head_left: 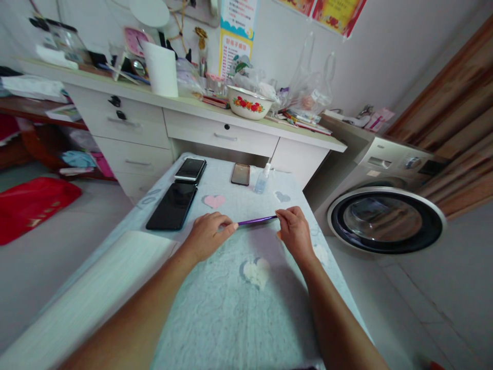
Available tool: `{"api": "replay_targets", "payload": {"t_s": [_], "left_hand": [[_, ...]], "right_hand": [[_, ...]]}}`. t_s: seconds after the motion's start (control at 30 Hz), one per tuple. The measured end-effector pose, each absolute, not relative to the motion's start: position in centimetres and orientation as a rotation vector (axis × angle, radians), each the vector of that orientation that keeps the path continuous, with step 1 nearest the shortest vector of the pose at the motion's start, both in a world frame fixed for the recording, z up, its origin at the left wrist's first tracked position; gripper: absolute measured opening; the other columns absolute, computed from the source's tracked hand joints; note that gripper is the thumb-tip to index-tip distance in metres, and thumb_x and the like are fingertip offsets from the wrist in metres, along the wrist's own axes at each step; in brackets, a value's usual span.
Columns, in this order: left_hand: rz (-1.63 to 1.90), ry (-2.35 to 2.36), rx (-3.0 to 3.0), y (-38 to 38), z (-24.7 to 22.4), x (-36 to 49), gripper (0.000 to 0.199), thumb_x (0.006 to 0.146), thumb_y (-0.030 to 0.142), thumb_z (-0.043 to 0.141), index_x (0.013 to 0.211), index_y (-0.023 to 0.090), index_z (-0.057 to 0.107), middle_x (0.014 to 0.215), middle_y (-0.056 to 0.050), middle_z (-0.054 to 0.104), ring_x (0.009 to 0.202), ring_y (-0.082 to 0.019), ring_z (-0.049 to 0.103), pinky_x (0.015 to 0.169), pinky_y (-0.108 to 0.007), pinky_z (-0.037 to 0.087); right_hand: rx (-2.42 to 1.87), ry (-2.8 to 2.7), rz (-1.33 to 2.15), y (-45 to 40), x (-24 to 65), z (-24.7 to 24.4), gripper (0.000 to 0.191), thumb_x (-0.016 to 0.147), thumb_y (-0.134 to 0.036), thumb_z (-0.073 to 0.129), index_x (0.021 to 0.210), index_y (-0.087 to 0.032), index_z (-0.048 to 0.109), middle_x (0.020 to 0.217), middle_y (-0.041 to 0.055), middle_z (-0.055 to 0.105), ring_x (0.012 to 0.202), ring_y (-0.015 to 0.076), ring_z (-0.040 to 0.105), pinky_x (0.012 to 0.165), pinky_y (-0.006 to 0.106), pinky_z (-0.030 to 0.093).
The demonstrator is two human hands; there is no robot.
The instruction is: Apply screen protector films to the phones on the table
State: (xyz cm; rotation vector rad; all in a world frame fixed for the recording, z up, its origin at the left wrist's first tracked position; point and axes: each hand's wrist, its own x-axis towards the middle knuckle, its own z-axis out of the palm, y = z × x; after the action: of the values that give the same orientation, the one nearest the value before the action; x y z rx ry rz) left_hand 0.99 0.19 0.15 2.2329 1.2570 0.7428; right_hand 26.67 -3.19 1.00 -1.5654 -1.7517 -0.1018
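Observation:
A thin purple object, long and narrow like a flat device seen edge-on or a stick, spans the gap between my hands above the cloth-covered table. My left hand grips its left end between thumb and fingers. Its right end is pinched in my right hand. Beyond my left hand a large black tablet or phone lies flat, with a smaller phone behind it. A brown phone case and a clear spray bottle are farther back.
A white roll or folded sheet runs along the table's left side. Behind stands a desk holding a flowered bowl, a white cylinder and plastic bags. A washing machine with a round door is on the right.

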Motion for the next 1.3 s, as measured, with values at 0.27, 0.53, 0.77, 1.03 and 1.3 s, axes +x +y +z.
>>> {"api": "replay_targets", "payload": {"t_s": [0.27,0.53,0.77,1.03,1.3], "left_hand": [[1.122,1.245,2.206,-0.2,0.7,1.4,0.013,0.084,0.031,0.058,0.080,0.021,0.065,0.081,-0.002,0.065,0.084,-0.020,0.059,0.078,-0.033,0.043],[1.166,1.271,2.206,-0.1,0.4,1.3,0.009,0.084,0.025,0.058,0.083,0.021,0.066,0.081,-0.002,0.064,0.083,-0.019,0.059,0.078,-0.033,0.044],[1.148,1.308,2.139,-0.3,0.6,1.6,0.008,0.082,0.024,0.057,0.083,0.021,0.064,0.083,-0.001,0.064,0.084,-0.018,0.060,0.080,-0.033,0.047],[1.145,1.319,2.090,-0.6,0.5,1.8,0.008,0.082,0.027,0.060,0.084,0.022,0.065,0.081,0.000,0.063,0.084,-0.018,0.059,0.080,-0.032,0.046],[1.168,1.276,2.073,-1.1,0.4,2.3,0.005,0.081,0.023,0.060,0.082,0.021,0.065,0.079,0.000,0.062,0.083,-0.018,0.058,0.079,-0.031,0.045]], "right_hand": [[-1.603,-1.850,-0.068,-1.8,26.5,2.6,0.024,0.091,-0.020,0.050,0.088,-0.018,0.074,0.084,0.0073,0.059,0.080,0.0209,0.057,0.076,0.033,0.046],[-1.634,-1.827,-0.222,-1.3,24.9,2.1,0.027,0.089,-0.013,0.047,0.087,-0.017,0.074,0.083,0.0082,0.057,0.083,0.0224,0.053,0.079,0.034,0.044],[-1.561,-1.822,-0.254,-1.7,23.0,1.2,0.027,0.089,-0.009,0.046,0.091,-0.018,0.071,0.087,0.0083,0.055,0.086,0.0228,0.049,0.078,0.035,0.043],[-1.480,-1.870,-0.193,-2.7,21.4,1.5,0.025,0.090,-0.010,0.045,0.091,-0.019,0.069,0.089,0.0080,0.054,0.086,0.0224,0.049,0.078,0.035,0.044],[-1.348,-1.963,-0.145,-3.5,19.7,1.4,0.027,0.093,-0.011,0.043,0.100,-0.019,0.068,0.091,0.0079,0.056,0.087,0.0207,0.050,0.079,0.033,0.044]]}}
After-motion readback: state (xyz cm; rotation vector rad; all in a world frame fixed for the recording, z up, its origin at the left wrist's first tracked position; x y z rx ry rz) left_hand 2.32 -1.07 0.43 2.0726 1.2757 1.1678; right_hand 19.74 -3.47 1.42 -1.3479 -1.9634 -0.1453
